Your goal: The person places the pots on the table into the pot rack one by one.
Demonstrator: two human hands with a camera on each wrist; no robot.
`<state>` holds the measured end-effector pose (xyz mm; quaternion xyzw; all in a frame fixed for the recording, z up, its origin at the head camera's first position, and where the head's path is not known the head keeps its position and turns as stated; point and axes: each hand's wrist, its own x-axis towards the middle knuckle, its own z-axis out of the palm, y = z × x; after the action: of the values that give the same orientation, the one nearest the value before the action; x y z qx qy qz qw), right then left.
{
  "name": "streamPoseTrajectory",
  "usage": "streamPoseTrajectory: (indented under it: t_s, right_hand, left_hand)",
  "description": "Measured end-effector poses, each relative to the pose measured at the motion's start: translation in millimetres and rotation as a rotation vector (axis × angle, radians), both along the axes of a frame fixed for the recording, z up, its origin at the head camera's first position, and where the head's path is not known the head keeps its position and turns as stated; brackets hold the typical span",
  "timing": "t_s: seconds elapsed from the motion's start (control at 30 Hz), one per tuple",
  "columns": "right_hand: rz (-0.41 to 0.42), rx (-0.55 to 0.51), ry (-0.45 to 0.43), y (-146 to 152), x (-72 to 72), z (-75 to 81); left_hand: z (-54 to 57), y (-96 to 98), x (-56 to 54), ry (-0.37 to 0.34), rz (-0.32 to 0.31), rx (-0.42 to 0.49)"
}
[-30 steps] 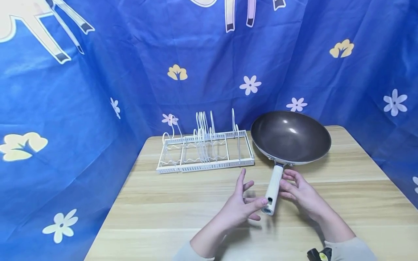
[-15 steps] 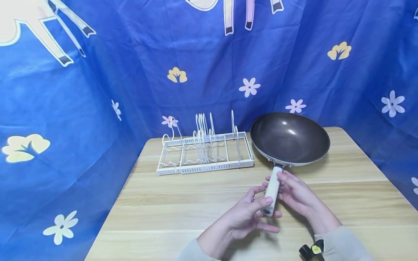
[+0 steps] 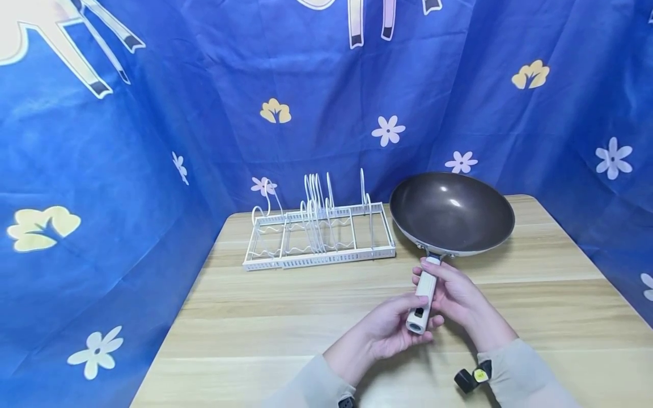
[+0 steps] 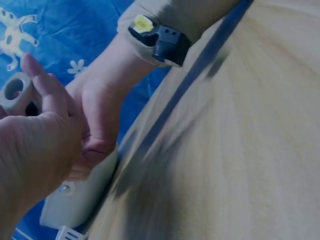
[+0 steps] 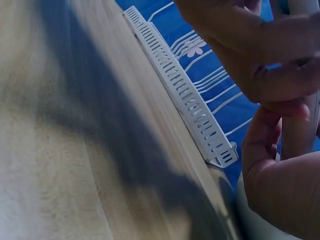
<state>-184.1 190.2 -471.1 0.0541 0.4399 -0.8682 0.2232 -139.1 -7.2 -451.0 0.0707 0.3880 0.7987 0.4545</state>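
A deep frying pan [image 3: 454,215], dark inside and pale outside, is at the table's back right with its white handle [image 3: 427,286] pointing towards me. My right hand [image 3: 456,294] grips the handle near the pan, thumb on top and fingertips showing on the far side. Lower down, my left hand [image 3: 390,326] holds the handle near its end, thumb over the top and fingers underneath. The handle's hollow end [image 4: 14,92] sticks out past the left fingers in the left wrist view. Whether the pan's base touches the table is hidden.
A white wire pan rack [image 3: 318,259] with upright loops stands left of the pan, close to its rim. Behind both hangs a blue patterned curtain [image 3: 326,113]. The wooden table [image 3: 255,328] stretches in front. A small black camera [image 3: 471,378] sits on the right wrist.
Both hands have closed on the handle: the right has moved in from the side, and the left has shifted right and curled round the end. The pan and rack have stayed in place.
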Motion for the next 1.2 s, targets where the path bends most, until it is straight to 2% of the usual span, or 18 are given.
streamPoseTrajectory:
  t_s: [0.2, 0.43, 0.57, 0.73, 1.2]
  right_hand:
    - [-0.058, 0.170, 0.018, -9, -4.9, 6.3]
    - [-0.058, 0.358, 0.041, -15, -7.2, 17.2]
    - [-0.059, 0.378, 0.024, -16, -7.4, 19.2]
    - [-0.079, 0.355, 0.011, -16, -8.5, 17.2]
    - [-0.126, 0.351, 0.026, -20, -4.0, 11.3]
  left_hand:
    - [-5.2, 4.1, -7.1, -0.004, -0.020, 0.016]
    - [-7.0, 6.0, -11.2, -0.001, -0.078, 0.011]
    - [-7.4, 5.5, -12.4, 0.004, -0.092, -0.006]
    - [-8.2, 5.6, -13.1, 0.012, -0.104, -0.012]
    - [-11.9, 7.2, -8.2, 0.052, -0.070, -0.075]
